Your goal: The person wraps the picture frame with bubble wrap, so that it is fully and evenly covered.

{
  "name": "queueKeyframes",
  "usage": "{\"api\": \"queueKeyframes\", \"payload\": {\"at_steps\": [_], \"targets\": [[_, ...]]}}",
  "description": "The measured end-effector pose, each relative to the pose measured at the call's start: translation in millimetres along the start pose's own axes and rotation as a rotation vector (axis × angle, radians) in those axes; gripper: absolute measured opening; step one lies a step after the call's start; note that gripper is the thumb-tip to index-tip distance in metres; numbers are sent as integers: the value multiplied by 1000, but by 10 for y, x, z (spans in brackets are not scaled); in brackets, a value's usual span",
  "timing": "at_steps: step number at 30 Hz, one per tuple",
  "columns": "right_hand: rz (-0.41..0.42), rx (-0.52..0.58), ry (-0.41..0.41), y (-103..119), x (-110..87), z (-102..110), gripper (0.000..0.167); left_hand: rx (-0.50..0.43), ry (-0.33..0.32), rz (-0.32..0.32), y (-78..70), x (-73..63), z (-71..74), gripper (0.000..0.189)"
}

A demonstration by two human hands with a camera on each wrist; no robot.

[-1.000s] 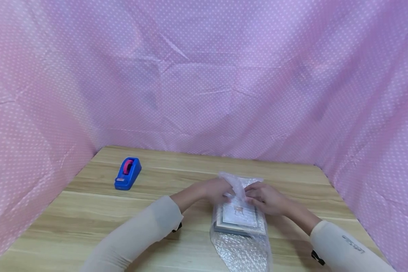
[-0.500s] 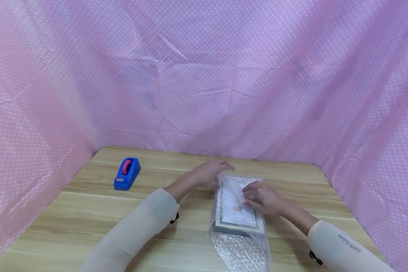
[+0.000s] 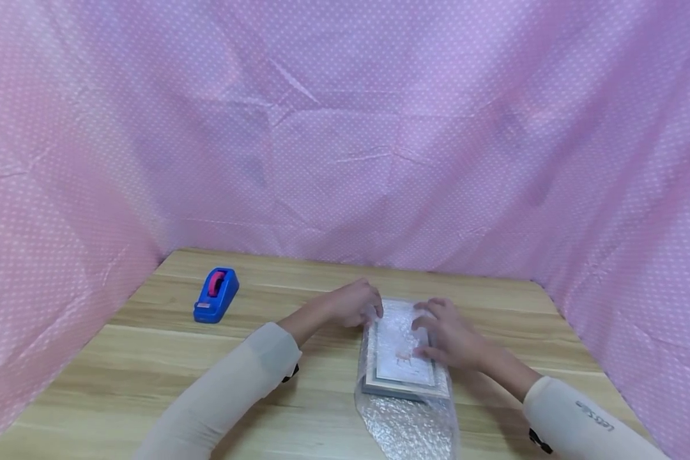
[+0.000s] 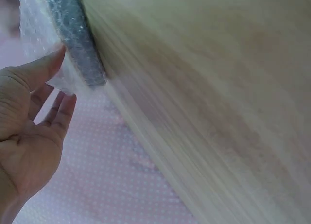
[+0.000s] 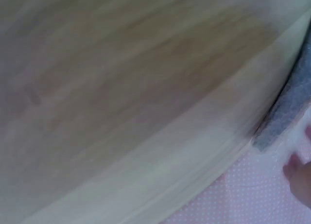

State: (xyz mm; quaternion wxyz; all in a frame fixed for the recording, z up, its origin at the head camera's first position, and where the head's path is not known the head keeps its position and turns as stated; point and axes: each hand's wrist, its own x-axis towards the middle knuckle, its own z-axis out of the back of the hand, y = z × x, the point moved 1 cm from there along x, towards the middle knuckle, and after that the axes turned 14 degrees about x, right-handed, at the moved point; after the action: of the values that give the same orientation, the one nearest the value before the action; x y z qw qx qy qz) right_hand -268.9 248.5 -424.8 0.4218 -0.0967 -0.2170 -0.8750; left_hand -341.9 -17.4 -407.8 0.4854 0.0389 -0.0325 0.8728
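A picture frame (image 3: 405,377) with a small brown drawing on its white face lies flat on the table, under clear bubble wrap (image 3: 408,425). My left hand (image 3: 356,303) is at its far left corner, thumb and bent fingers on the wrap's edge. In the left wrist view, the left thumb (image 4: 51,63) lies along the wrapped side (image 4: 80,44), with the other fingers round the end. My right hand (image 3: 451,335) spreads its fingers over the right part of the frame. The right wrist view catches only its fingertips (image 5: 293,166), beside the wrapped edge (image 5: 286,110).
A blue tape dispenser (image 3: 216,295) with a pink roll stands at the back left of the wooden table (image 3: 299,275). A loose stretch of bubble wrap runs from the frame toward the near edge. Pink dotted cloth (image 3: 345,140) hangs behind and at both sides.
My left hand let go of the raised wrap flap, swung left, and came down to the far left corner. The flap now lies flat; my right hand's fingers have spread.
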Motion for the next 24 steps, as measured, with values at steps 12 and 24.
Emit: {"api": "queueKeyframes", "payload": {"at_steps": [12, 24], "targets": [[-289, 32, 9, -75, -21, 7, 107, 14, 21, -44, -29, -28, -4, 26], [-152, -47, 51, -59, -20, -13, 79, -41, -16, 56, -95, -38, 28, 26]]}}
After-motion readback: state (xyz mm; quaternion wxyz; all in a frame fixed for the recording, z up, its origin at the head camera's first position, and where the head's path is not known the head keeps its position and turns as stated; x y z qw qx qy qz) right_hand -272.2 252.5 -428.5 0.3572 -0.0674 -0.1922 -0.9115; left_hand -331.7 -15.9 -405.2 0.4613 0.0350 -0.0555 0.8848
